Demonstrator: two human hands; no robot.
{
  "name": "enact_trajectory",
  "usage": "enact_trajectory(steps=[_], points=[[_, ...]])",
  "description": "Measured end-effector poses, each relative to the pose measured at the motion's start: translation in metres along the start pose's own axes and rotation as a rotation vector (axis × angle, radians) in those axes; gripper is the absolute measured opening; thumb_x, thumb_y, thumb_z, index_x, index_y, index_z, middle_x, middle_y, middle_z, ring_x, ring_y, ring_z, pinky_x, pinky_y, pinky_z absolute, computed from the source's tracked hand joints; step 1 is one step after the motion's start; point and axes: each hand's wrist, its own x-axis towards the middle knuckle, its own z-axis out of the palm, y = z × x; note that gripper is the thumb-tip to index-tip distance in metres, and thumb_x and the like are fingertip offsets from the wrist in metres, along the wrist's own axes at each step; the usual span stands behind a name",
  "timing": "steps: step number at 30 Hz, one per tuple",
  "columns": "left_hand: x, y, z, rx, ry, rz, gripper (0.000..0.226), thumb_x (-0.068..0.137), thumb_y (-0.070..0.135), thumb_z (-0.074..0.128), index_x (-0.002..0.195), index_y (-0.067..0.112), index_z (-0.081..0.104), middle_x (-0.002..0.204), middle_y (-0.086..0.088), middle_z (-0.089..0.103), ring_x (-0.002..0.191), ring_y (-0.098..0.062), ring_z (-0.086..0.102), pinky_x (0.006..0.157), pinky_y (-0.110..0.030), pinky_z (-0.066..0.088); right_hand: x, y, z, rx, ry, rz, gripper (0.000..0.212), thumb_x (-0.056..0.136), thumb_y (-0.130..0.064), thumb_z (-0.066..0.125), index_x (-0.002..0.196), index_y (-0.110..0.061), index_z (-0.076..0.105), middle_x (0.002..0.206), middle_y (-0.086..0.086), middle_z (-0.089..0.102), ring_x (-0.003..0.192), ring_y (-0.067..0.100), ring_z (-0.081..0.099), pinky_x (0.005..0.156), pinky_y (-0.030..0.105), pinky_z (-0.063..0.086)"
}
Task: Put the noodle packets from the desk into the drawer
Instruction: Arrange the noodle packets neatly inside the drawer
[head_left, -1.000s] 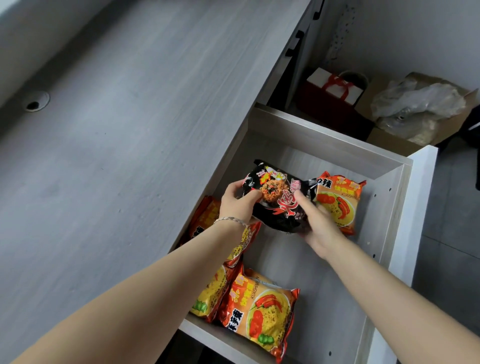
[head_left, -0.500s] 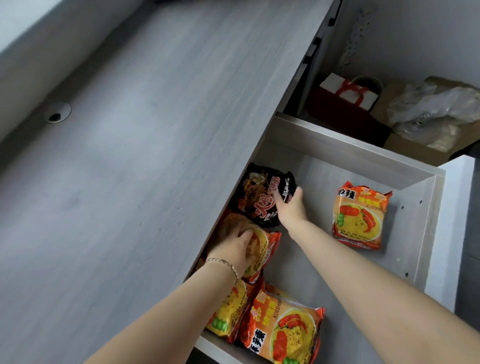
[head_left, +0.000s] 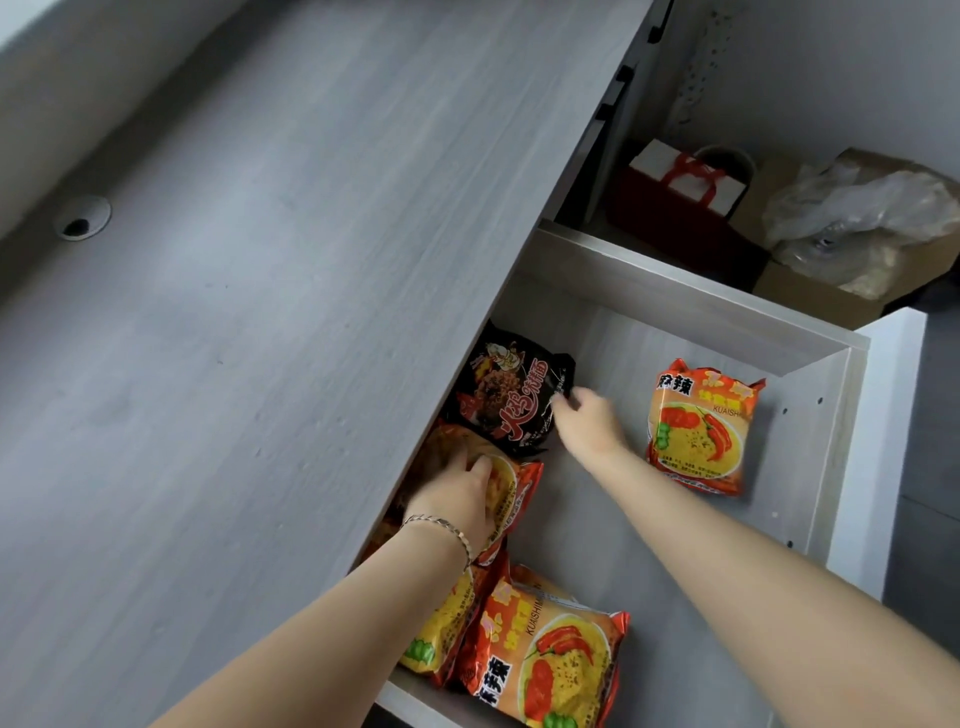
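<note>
The open drawer (head_left: 675, 296) holds several noodle packets. A black packet (head_left: 511, 395) lies flat at its far left, partly under the desk (head_left: 260, 312) edge. My right hand (head_left: 587, 421) is at that packet's right edge, fingertips touching it, fingers loose and blurred. My left hand (head_left: 457, 493) lies palm down on an orange packet (head_left: 517, 488) just below the black one. Another orange packet (head_left: 701, 426) lies alone at the drawer's right. Two more orange packets (head_left: 545, 660) sit at the near end, overlapping. I see no packet on the desk top.
The drawer's white front panel (head_left: 883, 441) stands at the right. Beyond the drawer, on the floor, are a red gift bag (head_left: 675, 202) and a cardboard box with crumpled plastic (head_left: 857, 223). A round cable hole (head_left: 83, 218) sits in the desk at left.
The black packet, held in both hands a second ago, now lies at the drawer's far left. My left hand dropped onto the orange packet; my right hand has slid toward the black packet's right edge.
</note>
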Motion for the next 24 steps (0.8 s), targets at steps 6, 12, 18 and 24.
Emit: enact_trajectory(steps=[6,12,18,24], points=[[-0.002,0.003,-0.002,0.029,0.025,-0.004,0.059,0.091,0.027,0.055,0.144,0.019,0.028,0.158,-0.007,0.01,0.129,-0.029,0.044,0.092,-0.036,0.054,0.014,0.044,-0.072,-0.152,0.408,0.267,0.108,0.07,-0.053,0.072,0.149,-0.011,0.011,0.15,0.029,0.022,0.137,0.046,0.023,0.114,0.05,0.02],[-0.003,0.008,0.0,0.037,0.053,-0.023,0.059,0.09,0.03,0.058,0.142,0.021,0.03,0.156,-0.005,0.013,0.124,-0.028,0.048,0.083,-0.034,0.054,0.013,0.076,-0.078,-0.203,0.247,0.293,0.122,0.056,-0.048,0.083,0.148,-0.019,0.008,0.139,0.024,0.039,0.128,0.039,0.04,0.102,0.045,0.038],[-0.006,0.006,0.001,0.034,0.068,-0.012,0.062,0.092,0.031,0.056,0.145,0.022,0.026,0.158,-0.003,0.011,0.128,-0.025,0.047,0.089,-0.032,0.053,-0.04,0.094,-0.054,-0.607,-0.104,-0.185,0.124,0.06,-0.045,0.078,0.15,-0.015,0.0,0.152,0.005,0.025,0.139,0.029,0.021,0.113,0.053,0.02],[-0.01,0.007,0.005,0.045,0.101,-0.024,0.061,0.093,0.032,0.053,0.146,0.023,0.024,0.158,-0.002,0.012,0.124,-0.025,0.05,0.084,-0.033,0.053,-0.077,0.099,-0.028,-0.676,-0.426,-0.381,0.104,0.072,-0.056,0.066,0.151,-0.023,0.008,0.157,-0.005,0.021,0.142,0.022,0.018,0.116,0.05,0.014]])
